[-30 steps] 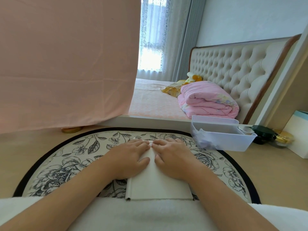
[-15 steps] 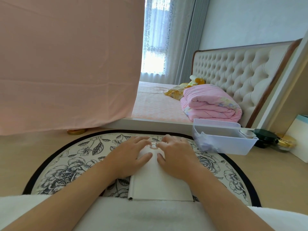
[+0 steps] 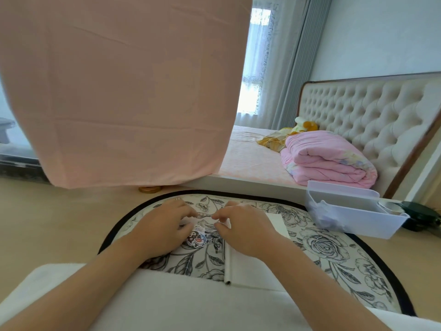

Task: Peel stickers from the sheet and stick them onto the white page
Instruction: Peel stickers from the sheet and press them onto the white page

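My left hand (image 3: 162, 228) and my right hand (image 3: 245, 229) meet fingertip to fingertip over the floral mat (image 3: 317, 247). Together they pinch a small thin sticker piece (image 3: 204, 215) between them. Just below the fingertips, a cartoon sticker (image 3: 196, 237) with a dark figure and a red spot lies partly under my left hand. The white page (image 3: 248, 268), a closed white book with its spine to the left, lies on the mat under my right hand and wrist. Its far corner (image 3: 276, 222) shows beyond the hand.
A white plastic bin (image 3: 353, 218) stands at the mat's right edge, with a dark object (image 3: 420, 216) behind it. A pink cloth (image 3: 124, 91) hangs at left. The bed's white edge (image 3: 250, 185) runs behind the mat. A white cushion (image 3: 167, 304) lies on my lap.
Both hands lay flat on the white page before. They have moved left off its middle and now pinch a small sticker piece. The view has swung left, and a cartoon sticker shows.
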A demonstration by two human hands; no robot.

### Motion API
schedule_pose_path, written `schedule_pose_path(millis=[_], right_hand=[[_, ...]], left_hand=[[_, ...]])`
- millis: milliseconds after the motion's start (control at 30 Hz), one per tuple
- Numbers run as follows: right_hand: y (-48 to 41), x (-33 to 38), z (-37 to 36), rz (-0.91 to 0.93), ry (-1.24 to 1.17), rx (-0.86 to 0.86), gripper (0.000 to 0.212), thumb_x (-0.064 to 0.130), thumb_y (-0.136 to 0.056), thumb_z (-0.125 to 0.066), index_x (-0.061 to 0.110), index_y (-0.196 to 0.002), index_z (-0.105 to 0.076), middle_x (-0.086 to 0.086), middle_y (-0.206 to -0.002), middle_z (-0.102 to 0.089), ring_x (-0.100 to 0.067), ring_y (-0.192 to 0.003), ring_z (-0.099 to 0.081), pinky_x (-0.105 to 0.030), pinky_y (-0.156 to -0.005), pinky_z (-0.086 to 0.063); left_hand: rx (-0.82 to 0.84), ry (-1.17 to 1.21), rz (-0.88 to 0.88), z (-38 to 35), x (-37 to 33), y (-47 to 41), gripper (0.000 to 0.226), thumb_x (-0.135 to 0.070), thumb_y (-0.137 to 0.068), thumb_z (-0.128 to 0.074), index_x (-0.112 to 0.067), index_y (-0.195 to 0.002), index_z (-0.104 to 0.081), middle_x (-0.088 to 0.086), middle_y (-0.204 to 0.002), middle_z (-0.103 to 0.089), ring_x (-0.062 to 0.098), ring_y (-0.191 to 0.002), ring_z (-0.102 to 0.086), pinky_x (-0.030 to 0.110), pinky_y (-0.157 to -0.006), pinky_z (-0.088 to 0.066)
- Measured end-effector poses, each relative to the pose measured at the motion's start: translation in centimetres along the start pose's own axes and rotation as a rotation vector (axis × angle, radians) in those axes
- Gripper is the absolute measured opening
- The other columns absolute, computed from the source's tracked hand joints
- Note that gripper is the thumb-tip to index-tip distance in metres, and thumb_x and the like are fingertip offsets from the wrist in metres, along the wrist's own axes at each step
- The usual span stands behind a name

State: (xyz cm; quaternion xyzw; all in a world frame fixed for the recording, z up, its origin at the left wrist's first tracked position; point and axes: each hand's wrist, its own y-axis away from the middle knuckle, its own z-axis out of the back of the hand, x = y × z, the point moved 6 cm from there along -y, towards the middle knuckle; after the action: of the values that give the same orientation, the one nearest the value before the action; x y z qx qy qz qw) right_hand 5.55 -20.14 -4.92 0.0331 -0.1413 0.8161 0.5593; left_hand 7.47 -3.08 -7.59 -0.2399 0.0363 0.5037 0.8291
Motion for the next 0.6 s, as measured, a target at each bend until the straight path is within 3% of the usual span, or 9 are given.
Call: schedule_pose_path(millis=[167,300,467,600], right_hand=[[-1.7,2.5,-1.8,0.049,0.084,0.091,0.039,0.054,-0.097,-0.05,0.037,-0.129,-0.064,0.009,-0.124,-0.061,-0.016,-0.113,-0.058,-0.033,-0.084,-0.043],[-1.8,2.9,-2.6,0.042,0.096,0.121,0.041,0.064,-0.091,-0.055,0.04,-0.122,-0.067,0.013,-0.113,-0.061,-0.01,-0.103,-0.057,-0.031,-0.078,-0.042],[-1.3,1.4,-2.5,-0.069,-0.121,0.047,0.025,0.058,-0.083,-0.07,0.039,-0.099,-0.071,0.019,-0.093,-0.066,0.0,-0.085,-0.057,-0.019,-0.064,-0.038],[-1.3,0.7,-2.6,-0.135,-0.269,0.006,0.015,0.049,-0.08,-0.077,0.039,-0.09,-0.072,0.02,-0.083,-0.068,0.005,-0.073,-0.056,-0.021,-0.063,-0.037]], left_hand=[[0.08,0.064,-0.016,-0.6,1.2,0.8,0.029,-0.043,-0.094,-0.057,-0.035,-0.121,-0.065,-0.023,-0.109,-0.052,-0.003,-0.107,-0.041,0.023,-0.094,-0.039],[0.092,0.128,-0.021,-0.7,1.8,0.7,0.025,-0.042,-0.088,-0.065,-0.038,-0.113,-0.069,-0.022,-0.107,-0.053,-0.002,-0.107,-0.043,0.026,-0.096,-0.041],[0.083,0.175,-0.014,-0.8,2.0,0.5,0.014,-0.048,-0.084,-0.071,-0.043,-0.098,-0.07,-0.022,-0.1,-0.055,-0.003,-0.103,-0.043,0.027,-0.091,-0.041],[0.07,0.186,-0.01,-0.7,1.7,0.4,0.008,-0.047,-0.083,-0.073,-0.044,-0.089,-0.069,-0.021,-0.093,-0.057,-0.003,-0.097,-0.045,0.025,-0.083,-0.04]])
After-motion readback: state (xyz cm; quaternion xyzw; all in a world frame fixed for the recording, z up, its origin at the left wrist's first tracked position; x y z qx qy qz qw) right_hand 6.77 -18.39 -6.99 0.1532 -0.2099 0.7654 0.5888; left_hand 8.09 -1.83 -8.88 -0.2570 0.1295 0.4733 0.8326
